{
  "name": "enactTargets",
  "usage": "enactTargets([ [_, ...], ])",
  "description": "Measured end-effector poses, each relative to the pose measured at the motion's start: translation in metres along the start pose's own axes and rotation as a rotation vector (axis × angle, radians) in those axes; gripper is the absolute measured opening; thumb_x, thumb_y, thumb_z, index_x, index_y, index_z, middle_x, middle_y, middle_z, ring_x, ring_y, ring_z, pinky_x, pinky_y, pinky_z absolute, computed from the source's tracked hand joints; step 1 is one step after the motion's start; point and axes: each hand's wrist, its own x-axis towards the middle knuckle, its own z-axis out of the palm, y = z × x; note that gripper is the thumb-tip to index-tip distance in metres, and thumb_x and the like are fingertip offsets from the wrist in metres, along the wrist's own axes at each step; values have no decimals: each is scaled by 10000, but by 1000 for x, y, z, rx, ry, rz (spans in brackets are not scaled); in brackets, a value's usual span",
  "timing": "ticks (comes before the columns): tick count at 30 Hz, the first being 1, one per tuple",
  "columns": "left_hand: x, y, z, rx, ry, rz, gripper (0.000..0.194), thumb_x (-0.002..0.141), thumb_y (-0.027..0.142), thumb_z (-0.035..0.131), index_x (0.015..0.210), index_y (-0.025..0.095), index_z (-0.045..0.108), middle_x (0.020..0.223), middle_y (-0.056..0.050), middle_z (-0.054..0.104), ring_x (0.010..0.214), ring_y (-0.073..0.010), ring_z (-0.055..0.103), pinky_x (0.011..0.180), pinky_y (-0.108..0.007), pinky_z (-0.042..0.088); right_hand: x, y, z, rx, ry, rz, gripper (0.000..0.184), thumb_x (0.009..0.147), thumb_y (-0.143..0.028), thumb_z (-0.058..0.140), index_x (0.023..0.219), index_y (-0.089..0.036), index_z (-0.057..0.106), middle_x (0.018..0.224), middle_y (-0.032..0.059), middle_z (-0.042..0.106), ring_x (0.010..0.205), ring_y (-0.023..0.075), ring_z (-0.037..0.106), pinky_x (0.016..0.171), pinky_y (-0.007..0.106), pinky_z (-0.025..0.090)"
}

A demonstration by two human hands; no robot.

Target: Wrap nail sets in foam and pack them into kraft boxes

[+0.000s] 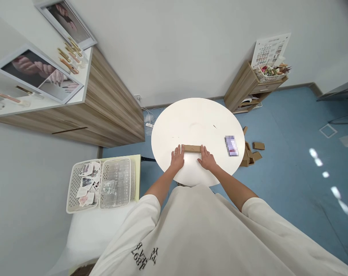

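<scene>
A narrow strip of brown kraft cardboard point(192, 148) lies at the near edge of a round white table point(197, 119). My left hand point(177, 158) grips its left end, and my right hand point(207, 158) grips its right end. The strip's exact shape is unclear, and it may be a folded box. To the right, a flat white-and-purple packet point(231, 146) lies on the table, blurred and unreadable, well away from my right hand.
Several brown cardboard pieces point(250, 153) lie on the blue floor right of the table. A white basket point(102, 184) of papers and clear plastic stands at left. A wooden cabinet point(110, 111) and a small drawer unit point(248, 86) stand beyond the table.
</scene>
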Motion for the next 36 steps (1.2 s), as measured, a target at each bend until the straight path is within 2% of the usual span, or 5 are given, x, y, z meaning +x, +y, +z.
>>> enactTargets([
  [11,22,3,-11,-150,12,-116,841,819,131,514,1601,195,212,1510,-193,406,1348,-365,444,1080,-500,381,10,-5,-13,128,4,58,866,930,-388,500,1632,-229,18,1551,176,362,1314,352,457,1044,484,425],
  [15,25,5,-12,-247,-23,-191,736,827,126,536,1536,197,350,1368,-183,527,1288,-348,501,1054,-464,410,14,-9,-18,218,30,97,747,940,-394,490,1608,-227,201,1442,162,458,1277,311,495,1056,439,433],
  [24,-28,-14,16,-395,12,-158,419,871,96,493,1275,197,546,1314,-128,572,1180,-244,596,999,-376,483,-18,5,15,261,112,87,445,941,-353,491,1362,-215,534,1339,112,589,1189,263,580,1017,407,477],
  [30,-56,-28,43,-362,-91,-147,535,850,80,496,1376,179,513,1413,-131,550,1314,-278,522,1123,-413,407,-40,20,40,218,-18,112,542,915,-294,497,1449,-200,501,1451,111,550,1305,289,531,1115,432,414],
  [36,-50,-29,40,-462,-44,-164,519,786,93,578,1297,182,558,1456,-135,497,1393,-281,441,1168,-413,350,-40,15,39,271,6,91,598,893,-310,518,1478,-201,467,1539,114,438,1337,279,504,1127,414,416],
])
